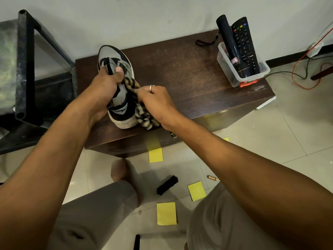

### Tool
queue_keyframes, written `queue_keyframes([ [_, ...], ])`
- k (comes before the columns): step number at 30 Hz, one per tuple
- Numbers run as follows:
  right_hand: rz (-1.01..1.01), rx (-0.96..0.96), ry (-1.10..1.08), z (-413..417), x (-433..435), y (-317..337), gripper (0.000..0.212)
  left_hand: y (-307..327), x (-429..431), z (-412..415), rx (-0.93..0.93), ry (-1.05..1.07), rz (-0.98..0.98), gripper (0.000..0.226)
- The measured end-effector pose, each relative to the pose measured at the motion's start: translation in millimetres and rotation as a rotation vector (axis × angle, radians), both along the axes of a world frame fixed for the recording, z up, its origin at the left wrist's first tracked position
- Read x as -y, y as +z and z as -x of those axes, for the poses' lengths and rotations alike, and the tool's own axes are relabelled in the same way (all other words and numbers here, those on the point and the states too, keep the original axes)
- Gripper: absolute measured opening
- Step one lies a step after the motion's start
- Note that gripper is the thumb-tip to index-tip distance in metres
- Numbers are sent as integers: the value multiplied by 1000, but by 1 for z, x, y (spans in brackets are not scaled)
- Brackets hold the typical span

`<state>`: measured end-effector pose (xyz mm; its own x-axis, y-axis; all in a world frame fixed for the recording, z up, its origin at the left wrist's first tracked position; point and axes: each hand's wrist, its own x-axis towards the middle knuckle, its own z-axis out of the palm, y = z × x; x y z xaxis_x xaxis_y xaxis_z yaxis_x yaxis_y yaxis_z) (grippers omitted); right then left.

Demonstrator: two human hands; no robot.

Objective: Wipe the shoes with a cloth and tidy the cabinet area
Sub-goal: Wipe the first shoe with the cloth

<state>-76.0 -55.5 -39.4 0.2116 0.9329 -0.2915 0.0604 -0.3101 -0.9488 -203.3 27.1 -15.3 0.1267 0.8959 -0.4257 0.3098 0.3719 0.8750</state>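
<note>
A grey and black sneaker (115, 56) with a white sole stands on the left part of the dark wooden cabinet top (189, 78), toe toward the wall. My left hand (106, 85) grips it at the tongue and laces, thumb on top. My right hand (155, 101), a ring on one finger, holds a beige and black striped cloth (144, 118) bunched against the shoe's right side near the heel. Only one shoe is in view.
A clear plastic bin (234, 76) at the cabinet's right end holds a black torch (228, 44) and a remote (245, 40). On the tiled floor lie yellow sticky notes (166, 213), a black brush (167, 184) and a small battery (212, 177). A black metal frame (25, 65) stands left. Cables (304, 73) trail at right.
</note>
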Motion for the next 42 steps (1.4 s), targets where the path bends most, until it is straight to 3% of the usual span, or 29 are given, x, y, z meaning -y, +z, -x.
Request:
queue_keyframes([
  [3,28,4,24,-6,7,2,21,-3,-3,2,-10,-9,1,53],
  [6,36,-21,-104,-4,6,1,30,-3,-4,0,-19,-6,3,53],
  [8,27,-66,-141,5,6,-2,24,-3,-2,-1,-19,10,2,51],
  [14,42,-76,-65,16,27,-7,24,-7,-1,-3,-13,56,-39,47],
  [16,72,-31,9,14,40,-3,16,-10,-2,-2,7,48,-42,47],
  [18,83,36,76,11,47,1,22,-11,-4,1,8,28,-49,49],
  [22,-30,30,-165,2,32,6,20,-10,-6,4,-22,14,-31,69],
  [28,-50,3,-66,30,36,-11,39,-14,-4,-3,8,68,-77,50],
  [31,-20,-18,-52,30,50,-14,35,-15,-3,-2,7,92,-75,52],
  [33,9,-8,-42,25,53,-10,21,-16,-5,-1,9,93,-71,51],
  [37,-98,20,-333,17,42,2,13,-13,-5,-6,27,81,-44,56],
  [42,-42,17,-148,36,39,-9,39,-15,-6,-7,33,112,-64,61],
])
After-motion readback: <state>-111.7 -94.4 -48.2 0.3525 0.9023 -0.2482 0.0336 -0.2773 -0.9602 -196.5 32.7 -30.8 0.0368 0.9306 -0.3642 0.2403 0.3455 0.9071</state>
